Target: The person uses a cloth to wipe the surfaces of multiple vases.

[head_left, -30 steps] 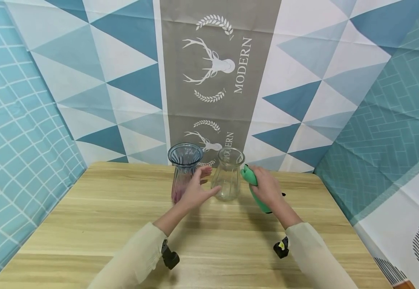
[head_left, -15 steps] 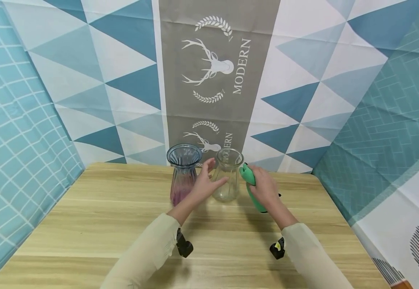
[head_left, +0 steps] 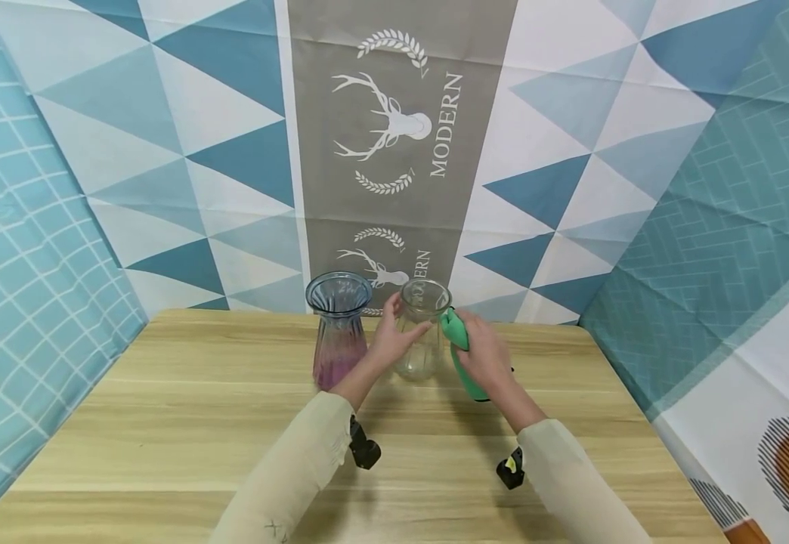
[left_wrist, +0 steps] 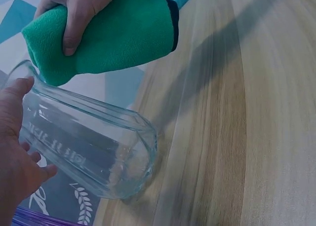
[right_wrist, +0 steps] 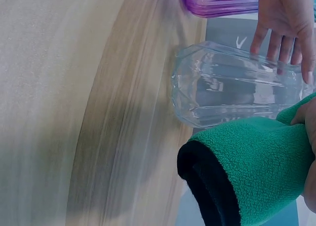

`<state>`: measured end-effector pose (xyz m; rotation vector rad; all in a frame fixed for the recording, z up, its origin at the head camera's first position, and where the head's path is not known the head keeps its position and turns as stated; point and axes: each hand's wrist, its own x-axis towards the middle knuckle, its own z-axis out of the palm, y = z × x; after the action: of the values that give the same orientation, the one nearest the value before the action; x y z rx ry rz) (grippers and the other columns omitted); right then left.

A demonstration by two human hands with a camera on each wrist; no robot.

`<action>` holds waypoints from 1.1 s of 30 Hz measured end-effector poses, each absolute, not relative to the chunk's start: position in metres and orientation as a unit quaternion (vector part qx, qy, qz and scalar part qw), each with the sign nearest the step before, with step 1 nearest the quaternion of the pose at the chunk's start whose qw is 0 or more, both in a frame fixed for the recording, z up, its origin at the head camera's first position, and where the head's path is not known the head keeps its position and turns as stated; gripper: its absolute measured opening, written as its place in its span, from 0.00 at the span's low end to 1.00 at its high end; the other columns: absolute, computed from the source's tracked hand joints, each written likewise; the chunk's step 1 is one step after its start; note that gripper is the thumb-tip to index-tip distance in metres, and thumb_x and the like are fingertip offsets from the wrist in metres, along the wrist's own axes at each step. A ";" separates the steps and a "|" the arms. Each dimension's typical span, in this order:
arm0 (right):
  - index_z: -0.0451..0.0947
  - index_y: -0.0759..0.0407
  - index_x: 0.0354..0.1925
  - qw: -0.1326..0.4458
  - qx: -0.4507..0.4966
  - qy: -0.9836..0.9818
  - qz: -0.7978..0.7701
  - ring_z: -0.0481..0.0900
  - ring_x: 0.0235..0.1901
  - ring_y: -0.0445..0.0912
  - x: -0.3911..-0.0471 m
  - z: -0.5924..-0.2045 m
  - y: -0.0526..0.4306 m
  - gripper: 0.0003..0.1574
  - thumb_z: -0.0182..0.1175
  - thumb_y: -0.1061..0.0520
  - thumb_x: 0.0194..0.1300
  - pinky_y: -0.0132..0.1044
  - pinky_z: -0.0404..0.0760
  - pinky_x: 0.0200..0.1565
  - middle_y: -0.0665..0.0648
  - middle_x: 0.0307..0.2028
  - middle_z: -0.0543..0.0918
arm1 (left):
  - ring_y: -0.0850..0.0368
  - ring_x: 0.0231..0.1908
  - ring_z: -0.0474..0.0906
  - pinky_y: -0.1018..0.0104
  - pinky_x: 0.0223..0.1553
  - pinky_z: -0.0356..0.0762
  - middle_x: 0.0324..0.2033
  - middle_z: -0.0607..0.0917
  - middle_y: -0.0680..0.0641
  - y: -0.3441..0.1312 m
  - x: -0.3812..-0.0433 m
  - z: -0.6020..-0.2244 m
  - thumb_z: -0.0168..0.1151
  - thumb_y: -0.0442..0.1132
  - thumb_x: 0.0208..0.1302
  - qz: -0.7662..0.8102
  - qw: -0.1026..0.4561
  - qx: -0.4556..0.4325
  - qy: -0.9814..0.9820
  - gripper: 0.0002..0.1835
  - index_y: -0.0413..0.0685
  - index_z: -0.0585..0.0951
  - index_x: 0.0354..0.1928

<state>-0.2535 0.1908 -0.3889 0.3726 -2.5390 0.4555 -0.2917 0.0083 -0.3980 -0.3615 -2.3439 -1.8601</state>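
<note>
Left hand [head_left: 393, 338] now scooted up to clear vase [head_left: 419, 361], fingers loosely spread, right hand [head_left: 487, 352] clutching green cloth [left_wrist: 123, 33] beside it

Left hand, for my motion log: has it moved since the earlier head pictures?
Yes: the left hand has moved rightward, away from the purple-based vase, toward the clear vase.
</note>
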 end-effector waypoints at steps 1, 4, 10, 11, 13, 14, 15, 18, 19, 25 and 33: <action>0.70 0.55 0.59 0.264 0.138 -0.940 0.169 0.79 0.45 0.53 -0.254 -0.390 0.190 0.33 0.65 0.62 0.54 0.51 0.80 0.36 0.59 0.50 0.80 | 0.41 0.68 0.57 0.44 0.68 0.55 0.67 0.61 0.34 0.008 -0.293 -0.398 0.67 0.48 0.56 -0.616 0.062 -0.117 -0.777 0.48 0.42 0.50 0.71; 0.70 0.55 0.60 0.266 0.139 -0.940 0.164 0.79 0.45 0.53 -0.253 -0.392 0.188 0.34 0.65 0.61 0.54 0.51 0.81 0.36 0.59 0.51 0.80 | 0.41 0.68 0.58 0.44 0.68 0.56 0.67 0.62 0.35 0.008 -0.297 -0.401 0.65 0.48 0.58 -0.610 0.059 -0.113 -0.782 0.45 0.42 0.51 0.70; 0.69 0.57 0.61 0.257 0.142 -0.943 0.157 0.79 0.47 0.55 -0.253 -0.394 0.183 0.35 0.66 0.61 0.54 0.52 0.81 0.37 0.60 0.54 0.79 | 0.40 0.65 0.62 0.44 0.66 0.60 0.64 0.67 0.37 0.006 -0.302 -0.404 0.63 0.48 0.60 -0.584 0.064 -0.129 -0.799 0.39 0.42 0.59 0.69; 0.69 0.57 0.61 0.255 0.142 -0.944 0.156 0.79 0.47 0.55 -0.253 -0.395 0.182 0.35 0.66 0.61 0.54 0.52 0.81 0.38 0.60 0.54 0.78 | 0.40 0.64 0.63 0.44 0.66 0.61 0.63 0.68 0.37 0.005 -0.303 -0.404 0.62 0.48 0.60 -0.577 0.068 -0.136 -0.803 0.37 0.42 0.61 0.68; 0.69 0.57 0.61 0.255 0.142 -0.944 0.155 0.79 0.48 0.55 -0.253 -0.397 0.181 0.35 0.66 0.61 0.54 0.52 0.81 0.40 0.60 0.54 0.79 | 0.41 0.64 0.64 0.46 0.65 0.62 0.62 0.69 0.38 0.006 -0.304 -0.404 0.62 0.48 0.61 -0.561 0.070 -0.142 -0.813 0.35 0.43 0.63 0.67; 0.69 0.58 0.60 0.258 0.143 -0.943 0.154 0.79 0.48 0.55 -0.253 -0.398 0.180 0.35 0.66 0.61 0.53 0.52 0.81 0.40 0.59 0.54 0.79 | 0.41 0.63 0.64 0.46 0.65 0.63 0.62 0.69 0.38 0.006 -0.304 -0.405 0.61 0.49 0.61 -0.555 0.070 -0.143 -0.817 0.35 0.43 0.63 0.67; 0.70 0.58 0.60 0.261 0.145 -0.942 0.152 0.79 0.49 0.55 -0.253 -0.399 0.179 0.35 0.67 0.61 0.53 0.52 0.81 0.41 0.59 0.54 0.79 | 0.41 0.64 0.64 0.47 0.65 0.63 0.62 0.69 0.39 0.006 -0.304 -0.405 0.61 0.49 0.61 -0.553 0.068 -0.143 -0.818 0.35 0.43 0.62 0.67; 0.71 0.58 0.59 0.272 0.154 -0.940 0.139 0.79 0.49 0.55 -0.254 -0.404 0.178 0.34 0.67 0.61 0.53 0.52 0.81 0.42 0.59 0.53 0.79 | 0.42 0.65 0.62 0.47 0.66 0.61 0.64 0.67 0.39 0.006 -0.303 -0.405 0.61 0.49 0.62 -0.554 0.057 -0.136 -0.819 0.36 0.43 0.61 0.68; 0.71 0.58 0.59 0.275 0.158 -0.938 0.137 0.79 0.49 0.55 -0.253 -0.406 0.178 0.34 0.67 0.61 0.53 0.52 0.81 0.43 0.58 0.53 0.79 | 0.42 0.66 0.61 0.47 0.67 0.60 0.64 0.66 0.39 0.006 -0.303 -0.405 0.60 0.50 0.62 -0.557 0.053 -0.134 -0.818 0.37 0.43 0.60 0.68; 0.71 0.58 0.59 0.266 0.173 -0.943 0.099 0.79 0.48 0.56 -0.252 -0.416 0.178 0.37 0.70 0.60 0.50 0.52 0.81 0.44 0.59 0.54 0.78 | 0.42 0.69 0.55 0.46 0.69 0.55 0.68 0.62 0.39 0.004 -0.303 -0.408 0.62 0.49 0.60 -0.582 0.023 -0.129 -0.803 0.40 0.44 0.57 0.69; 0.73 0.57 0.58 0.235 0.194 -0.952 0.036 0.79 0.48 0.55 -0.246 -0.429 0.181 0.38 0.72 0.58 0.47 0.48 0.81 0.46 0.58 0.53 0.79 | 0.42 0.69 0.54 0.48 0.69 0.55 0.68 0.62 0.38 0.003 -0.307 -0.408 0.63 0.45 0.60 -0.596 0.016 -0.135 -0.792 0.38 0.42 0.56 0.68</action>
<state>-0.2458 0.1809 -0.4285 0.5315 -2.6122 0.0987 -0.3066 0.0025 -0.4077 -0.4183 -2.4621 -1.8521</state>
